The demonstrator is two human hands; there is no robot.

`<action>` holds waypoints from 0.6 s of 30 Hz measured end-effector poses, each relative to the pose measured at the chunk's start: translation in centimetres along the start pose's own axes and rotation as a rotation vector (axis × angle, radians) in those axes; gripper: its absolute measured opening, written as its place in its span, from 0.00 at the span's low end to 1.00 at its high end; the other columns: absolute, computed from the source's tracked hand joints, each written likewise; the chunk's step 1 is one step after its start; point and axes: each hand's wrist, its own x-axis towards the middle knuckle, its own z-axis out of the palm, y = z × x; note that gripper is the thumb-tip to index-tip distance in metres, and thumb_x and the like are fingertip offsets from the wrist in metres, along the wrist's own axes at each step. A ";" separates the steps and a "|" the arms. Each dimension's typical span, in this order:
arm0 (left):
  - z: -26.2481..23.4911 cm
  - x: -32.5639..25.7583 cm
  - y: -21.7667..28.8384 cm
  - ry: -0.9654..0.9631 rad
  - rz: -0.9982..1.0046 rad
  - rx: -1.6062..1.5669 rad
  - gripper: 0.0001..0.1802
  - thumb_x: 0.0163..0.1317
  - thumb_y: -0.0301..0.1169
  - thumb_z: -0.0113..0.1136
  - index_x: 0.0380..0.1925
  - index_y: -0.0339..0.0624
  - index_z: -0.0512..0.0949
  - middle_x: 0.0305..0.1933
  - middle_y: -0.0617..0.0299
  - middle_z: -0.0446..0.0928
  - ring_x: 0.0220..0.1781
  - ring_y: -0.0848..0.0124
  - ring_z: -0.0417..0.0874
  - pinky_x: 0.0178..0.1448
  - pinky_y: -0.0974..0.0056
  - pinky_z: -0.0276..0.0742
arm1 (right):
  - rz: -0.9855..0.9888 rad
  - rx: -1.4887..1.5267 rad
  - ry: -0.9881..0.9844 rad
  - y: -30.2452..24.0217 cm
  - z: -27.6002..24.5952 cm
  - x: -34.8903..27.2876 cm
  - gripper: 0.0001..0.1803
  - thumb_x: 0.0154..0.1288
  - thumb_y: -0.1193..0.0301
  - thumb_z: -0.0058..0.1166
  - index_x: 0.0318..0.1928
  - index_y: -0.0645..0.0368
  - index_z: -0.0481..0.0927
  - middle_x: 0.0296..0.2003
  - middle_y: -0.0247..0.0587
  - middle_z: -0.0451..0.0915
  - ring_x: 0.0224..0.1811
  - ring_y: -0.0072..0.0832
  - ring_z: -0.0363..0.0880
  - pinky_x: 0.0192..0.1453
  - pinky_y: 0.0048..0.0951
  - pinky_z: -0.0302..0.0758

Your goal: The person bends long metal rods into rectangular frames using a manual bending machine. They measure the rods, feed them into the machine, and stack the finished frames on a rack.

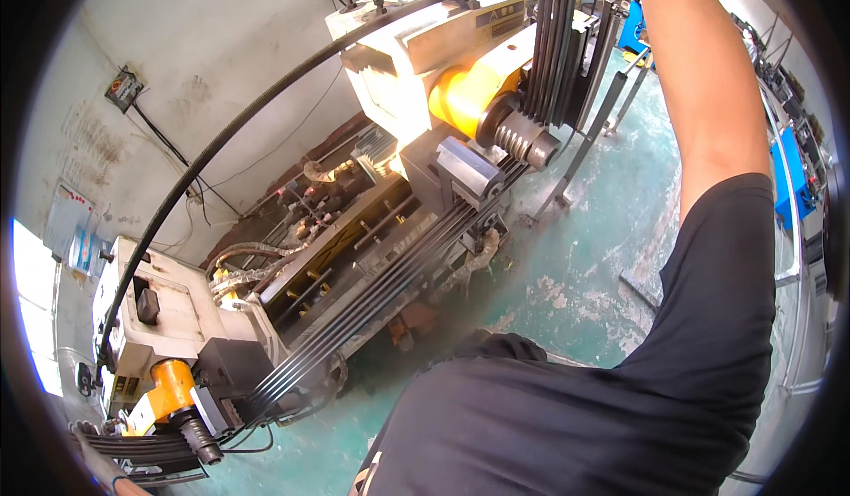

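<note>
My right arm (708,80) rises along the right side of the picture, and its hand is cut off by the top edge, close to where several black belts (553,44) hang over a grooved pulley (524,137). The belts (381,297) run down in parallel to a second grooved pulley (197,438) on a yellow housing (168,388) at the lower left. A skin-coloured sliver, perhaps my left hand (113,480), shows at the bottom left edge beside the belt ends; its fingers are hidden. My black shirt (575,416) fills the lower middle.
The cream machine body (416,44) carries a yellow pulley guard (465,93) and a black hose (230,137) arching over it. Green worn floor (593,257) lies to the right, with metal frames and blue equipment (788,177) at the far right. A grey wall stands behind.
</note>
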 end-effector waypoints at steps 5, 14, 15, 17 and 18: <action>2.1 -1.7 -0.2 0.040 -0.052 0.007 0.29 0.82 0.41 0.57 0.74 0.34 0.73 0.72 0.52 0.79 0.72 0.63 0.79 0.77 0.56 0.73 | 0.005 -0.012 0.001 0.0 0.0 -0.2 0.40 0.72 0.35 0.52 0.54 0.64 0.74 0.50 0.49 0.70 0.55 0.38 0.68 0.62 0.42 0.65; -1.1 0.8 -0.8 -0.040 -0.066 0.031 0.30 0.81 0.46 0.57 0.72 0.35 0.75 0.70 0.54 0.80 0.71 0.63 0.80 0.75 0.56 0.74 | 0.003 -0.005 0.009 0.1 0.1 -0.3 0.39 0.72 0.34 0.52 0.52 0.63 0.77 0.47 0.48 0.73 0.52 0.36 0.71 0.60 0.41 0.67; -0.7 0.7 -1.0 -0.034 -0.074 0.024 0.30 0.81 0.46 0.58 0.72 0.36 0.76 0.69 0.55 0.80 0.70 0.63 0.80 0.75 0.56 0.75 | 0.001 -0.009 0.012 0.1 0.0 -0.3 0.39 0.72 0.34 0.52 0.51 0.63 0.77 0.47 0.48 0.73 0.52 0.36 0.72 0.59 0.41 0.68; 0.0 0.3 -1.3 -0.032 -0.073 0.028 0.30 0.81 0.47 0.59 0.72 0.36 0.76 0.68 0.56 0.81 0.69 0.64 0.80 0.74 0.57 0.76 | 0.006 -0.014 0.011 0.1 -0.1 -0.3 0.39 0.72 0.33 0.52 0.51 0.63 0.78 0.46 0.48 0.74 0.51 0.36 0.72 0.59 0.41 0.68; -0.1 0.2 -1.1 -0.027 -0.068 0.032 0.31 0.81 0.48 0.59 0.71 0.37 0.77 0.68 0.56 0.81 0.69 0.64 0.80 0.73 0.57 0.76 | 0.005 -0.009 0.012 0.2 0.0 -0.4 0.39 0.72 0.33 0.52 0.50 0.63 0.78 0.46 0.47 0.74 0.51 0.36 0.73 0.58 0.41 0.69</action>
